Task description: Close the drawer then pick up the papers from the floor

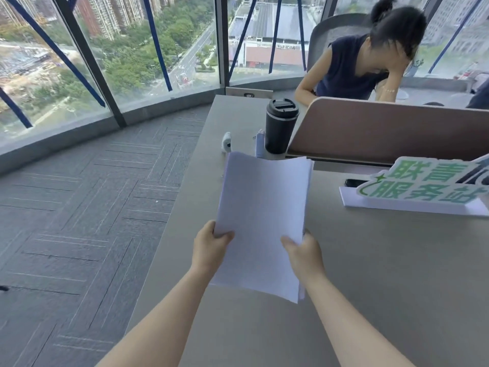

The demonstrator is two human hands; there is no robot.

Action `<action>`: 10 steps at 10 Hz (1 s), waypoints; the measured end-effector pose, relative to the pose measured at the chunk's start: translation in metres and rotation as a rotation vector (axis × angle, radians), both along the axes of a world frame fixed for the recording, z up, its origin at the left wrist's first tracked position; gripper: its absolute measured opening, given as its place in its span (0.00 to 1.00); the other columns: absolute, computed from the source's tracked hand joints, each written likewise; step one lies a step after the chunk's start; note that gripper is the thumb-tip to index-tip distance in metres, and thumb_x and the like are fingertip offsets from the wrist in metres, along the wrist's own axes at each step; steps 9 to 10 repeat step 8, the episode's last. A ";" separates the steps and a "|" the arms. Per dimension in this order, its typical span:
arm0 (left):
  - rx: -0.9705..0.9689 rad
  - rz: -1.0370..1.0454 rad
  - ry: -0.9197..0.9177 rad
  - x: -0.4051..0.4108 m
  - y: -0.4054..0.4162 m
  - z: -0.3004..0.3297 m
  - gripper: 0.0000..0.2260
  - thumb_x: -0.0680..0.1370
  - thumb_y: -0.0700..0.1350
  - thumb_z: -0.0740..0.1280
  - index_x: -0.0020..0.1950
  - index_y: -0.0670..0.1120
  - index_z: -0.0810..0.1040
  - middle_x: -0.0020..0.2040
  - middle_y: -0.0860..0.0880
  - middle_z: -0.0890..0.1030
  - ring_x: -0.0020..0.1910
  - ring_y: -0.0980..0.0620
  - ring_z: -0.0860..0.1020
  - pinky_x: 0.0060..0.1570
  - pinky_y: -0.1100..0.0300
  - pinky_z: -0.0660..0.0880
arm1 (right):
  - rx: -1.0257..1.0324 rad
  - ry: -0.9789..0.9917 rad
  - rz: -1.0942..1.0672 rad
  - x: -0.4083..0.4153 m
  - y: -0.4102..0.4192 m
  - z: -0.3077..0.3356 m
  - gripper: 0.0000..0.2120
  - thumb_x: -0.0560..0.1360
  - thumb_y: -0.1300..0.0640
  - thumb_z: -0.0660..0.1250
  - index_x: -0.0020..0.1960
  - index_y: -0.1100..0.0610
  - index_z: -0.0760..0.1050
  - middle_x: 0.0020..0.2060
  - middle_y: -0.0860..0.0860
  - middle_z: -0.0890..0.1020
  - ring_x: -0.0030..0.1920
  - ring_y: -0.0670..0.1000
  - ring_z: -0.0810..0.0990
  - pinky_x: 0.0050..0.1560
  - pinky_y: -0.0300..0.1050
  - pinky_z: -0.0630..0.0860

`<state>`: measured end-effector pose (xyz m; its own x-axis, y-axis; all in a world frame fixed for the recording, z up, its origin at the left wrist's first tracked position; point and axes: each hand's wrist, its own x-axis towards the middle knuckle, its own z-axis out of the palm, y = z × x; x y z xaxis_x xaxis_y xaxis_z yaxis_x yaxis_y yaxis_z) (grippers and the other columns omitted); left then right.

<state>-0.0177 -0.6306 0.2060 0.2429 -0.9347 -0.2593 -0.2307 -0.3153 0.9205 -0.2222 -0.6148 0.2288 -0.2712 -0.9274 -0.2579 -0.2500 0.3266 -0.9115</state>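
A stack of white papers (262, 207) is held above the grey desk (370, 274), near its left edge. My left hand (210, 247) grips the stack's left side with the thumb on top. My right hand (304, 254) grips its right side the same way. The sheets' far end bows slightly. No drawer is in view, and the grey carpet (79, 221) to the left shows no papers.
A black travel mug (280, 125), a small white gadget (226, 142) and a pale blue item (259, 144) stand beyond the papers. A green-and-white sign (423, 186) and a dark phone (354, 182) lie right. A person sits behind the brown divider (383, 131). Windows curve around the left.
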 end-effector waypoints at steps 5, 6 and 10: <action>0.300 0.071 -0.344 0.133 0.000 -0.064 0.04 0.72 0.44 0.66 0.46 0.48 0.76 0.44 0.50 0.81 0.40 0.50 0.78 0.36 0.57 0.71 | 0.343 0.208 0.334 0.118 -0.043 -0.089 0.08 0.71 0.57 0.62 0.47 0.60 0.76 0.37 0.51 0.81 0.34 0.54 0.76 0.35 0.44 0.69; 0.303 0.054 -0.389 0.137 -0.002 -0.072 0.16 0.71 0.47 0.66 0.59 0.53 0.76 0.52 0.52 0.81 0.49 0.48 0.79 0.44 0.55 0.74 | 0.410 0.446 0.339 0.117 -0.036 -0.088 0.06 0.68 0.52 0.62 0.37 0.55 0.69 0.32 0.48 0.76 0.30 0.53 0.71 0.32 0.42 0.64; 0.320 0.097 -0.632 0.131 0.001 -0.077 0.24 0.72 0.52 0.68 0.67 0.51 0.71 0.60 0.44 0.73 0.61 0.42 0.72 0.54 0.48 0.74 | 0.490 0.749 0.362 0.117 -0.037 -0.076 0.16 0.69 0.40 0.63 0.45 0.53 0.69 0.42 0.49 0.79 0.40 0.54 0.76 0.33 0.42 0.65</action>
